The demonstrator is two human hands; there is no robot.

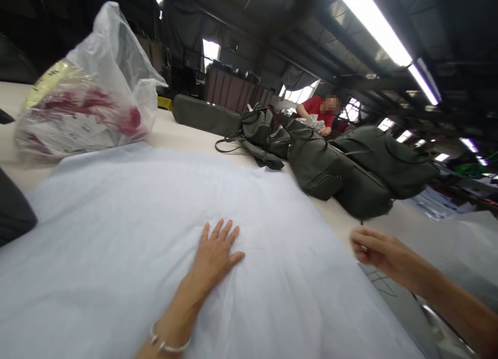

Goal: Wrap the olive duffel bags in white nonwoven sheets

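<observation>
A large pale bluish-white sheet (148,219), thin and slightly wrinkled, covers the near part of the table. My left hand (216,252) lies flat on it, fingers spread, holding nothing. A light bracelet circles that wrist. Off the sheet's right edge, my right hand (373,247) is raised with its fingers curled together. Motion blurs it, and what is between its fingers, if anything, cannot be made out. Just beyond this hand are several dark green-grey bags (361,193), the nearest things to it.
A clear plastic bag (89,99) with red strands and white pieces inside stands at the back left. A dark object (13,208) juts in at the left edge. Behind the bags, a person in a red top (315,107) handles whitish material. Translucent sheeting (467,245) lies at far right.
</observation>
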